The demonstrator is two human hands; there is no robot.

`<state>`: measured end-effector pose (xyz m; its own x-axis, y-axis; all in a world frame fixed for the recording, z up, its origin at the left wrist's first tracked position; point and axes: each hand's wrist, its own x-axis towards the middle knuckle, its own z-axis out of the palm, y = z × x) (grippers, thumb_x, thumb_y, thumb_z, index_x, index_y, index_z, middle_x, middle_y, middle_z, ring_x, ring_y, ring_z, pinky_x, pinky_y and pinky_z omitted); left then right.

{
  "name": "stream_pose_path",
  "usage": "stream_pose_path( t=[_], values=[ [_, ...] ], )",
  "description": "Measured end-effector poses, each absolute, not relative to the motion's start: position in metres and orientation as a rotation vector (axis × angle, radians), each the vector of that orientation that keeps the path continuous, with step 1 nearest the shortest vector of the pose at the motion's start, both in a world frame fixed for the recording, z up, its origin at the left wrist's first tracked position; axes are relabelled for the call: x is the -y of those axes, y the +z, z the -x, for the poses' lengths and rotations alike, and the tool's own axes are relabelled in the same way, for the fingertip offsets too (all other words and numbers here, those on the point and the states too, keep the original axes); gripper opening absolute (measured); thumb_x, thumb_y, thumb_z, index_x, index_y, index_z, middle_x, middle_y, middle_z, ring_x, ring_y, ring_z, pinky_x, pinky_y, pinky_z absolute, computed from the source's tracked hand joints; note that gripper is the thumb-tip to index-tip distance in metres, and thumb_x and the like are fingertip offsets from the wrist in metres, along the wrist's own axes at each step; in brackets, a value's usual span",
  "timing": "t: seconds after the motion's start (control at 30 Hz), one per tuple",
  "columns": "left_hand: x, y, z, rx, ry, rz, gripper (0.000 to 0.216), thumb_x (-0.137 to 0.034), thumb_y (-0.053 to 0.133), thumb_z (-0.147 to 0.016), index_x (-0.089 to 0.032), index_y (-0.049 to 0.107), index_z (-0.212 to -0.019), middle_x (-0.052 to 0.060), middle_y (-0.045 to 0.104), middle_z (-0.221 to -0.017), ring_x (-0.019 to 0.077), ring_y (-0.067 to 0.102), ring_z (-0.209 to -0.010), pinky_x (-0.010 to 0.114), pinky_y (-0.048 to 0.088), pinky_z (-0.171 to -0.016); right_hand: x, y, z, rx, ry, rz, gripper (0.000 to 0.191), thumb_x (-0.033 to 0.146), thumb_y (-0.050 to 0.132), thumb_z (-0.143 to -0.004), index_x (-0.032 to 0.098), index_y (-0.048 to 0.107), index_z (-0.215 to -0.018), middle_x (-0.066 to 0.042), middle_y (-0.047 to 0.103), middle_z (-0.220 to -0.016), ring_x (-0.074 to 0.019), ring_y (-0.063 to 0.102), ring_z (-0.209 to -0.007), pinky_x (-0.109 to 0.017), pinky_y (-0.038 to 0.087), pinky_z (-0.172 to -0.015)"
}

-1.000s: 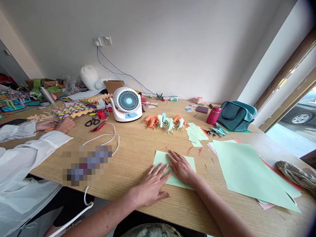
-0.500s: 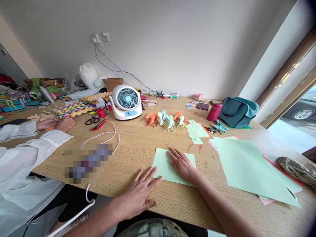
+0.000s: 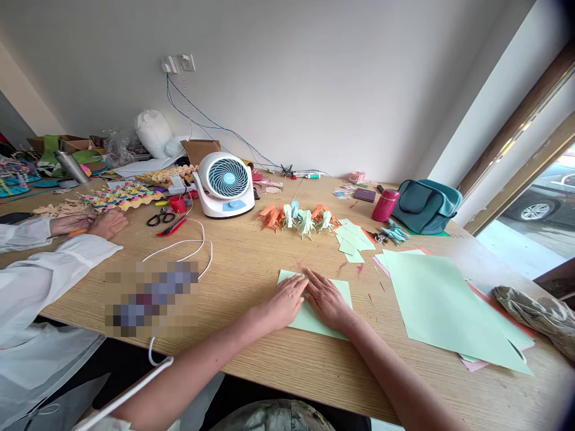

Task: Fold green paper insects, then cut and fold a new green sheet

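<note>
On the wood-grained tabletop (image 3: 242,365), directly before me near its close edge, lies a smooth, matt, pale green paper sheet (image 3: 309,317), flat and four-cornered. As seen, its longer axis runs left to right across my front, the right end slightly nearer me. My right hand (image 3: 327,302) rests palm down upon it, open, fingers extended and a little parted, pointing away and leftward, gripping nothing. My left hand (image 3: 288,299) is half closed over the left part, fingers together and bent, tips close to the right fingers; whether they pinch the paper cannot be told. Beyond stand creased, angular folded-paper figures (image 3: 306,222) in orange, green and blue, beside overlapping green paper pieces (image 3: 354,239). To the right lies a larger green sheet (image 3: 449,305).
</note>
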<state>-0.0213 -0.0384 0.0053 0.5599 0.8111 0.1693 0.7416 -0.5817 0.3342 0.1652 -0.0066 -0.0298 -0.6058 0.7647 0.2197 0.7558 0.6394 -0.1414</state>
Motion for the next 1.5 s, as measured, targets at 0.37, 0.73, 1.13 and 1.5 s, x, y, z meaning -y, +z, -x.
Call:
stream_pose_path(
  t=[0.37,0.73,1.13,1.5],
  values=[
    [0.015,-0.026,0.013,-1.455,0.594,-2.574,0.036,-0.014,0.042,-0.09,-0.014,0.042,-0.126,0.017,0.055,-0.132,0.0269,0.052,-0.125,0.045,0.044,-0.105,0.004,-0.035,-0.166,2.562,0.054,1.193,0.052,0.036,0.038,-0.1,0.014,0.039,-0.148,-0.015,0.035,-0.155,-0.0274,0.034,-0.142,-0.045,0.035,-0.113],
    [0.017,-0.033,0.021,-1.383,0.51,-2.699,0.046,-0.022,0.04,-0.096,-0.007,0.041,-0.139,0.02,0.042,-0.147,0.0276,0.037,-0.139,0.045,0.033,-0.115,0.01,-0.033,-0.168,2.507,0.059,1.152,0.065,0.033,0.038,-0.1,0.013,0.012,-0.156,-0.014,0.026,-0.158,-0.0279,0.022,-0.147,-0.046,0.031,-0.116],
    [0.013,-0.043,0.023,-1.364,0.626,-2.667,0.047,-0.018,0.037,-0.095,-0.01,0.042,-0.141,0.016,0.044,-0.147,0.0245,0.038,-0.139,0.041,0.033,-0.116,0.058,-0.01,-0.183,2.817,0.18,0.826,0.072,0.043,0.038,-0.1,0.017,0.001,-0.156,-0.01,0.007,-0.161,-0.0267,0.009,-0.149,-0.05,0.019,-0.121],
    [0.014,-0.042,0.022,-1.389,0.58,-2.654,0.046,-0.022,0.036,-0.096,-0.011,0.041,-0.14,0.016,0.042,-0.148,0.025,0.036,-0.14,0.043,0.031,-0.117,0.099,0.004,-0.191,2.842,0.263,0.787,0.072,0.044,0.041,-0.099,0.019,0.005,-0.156,-0.008,0.014,-0.16,-0.0281,0.01,-0.149,-0.052,0.019,-0.121]
  ],
)
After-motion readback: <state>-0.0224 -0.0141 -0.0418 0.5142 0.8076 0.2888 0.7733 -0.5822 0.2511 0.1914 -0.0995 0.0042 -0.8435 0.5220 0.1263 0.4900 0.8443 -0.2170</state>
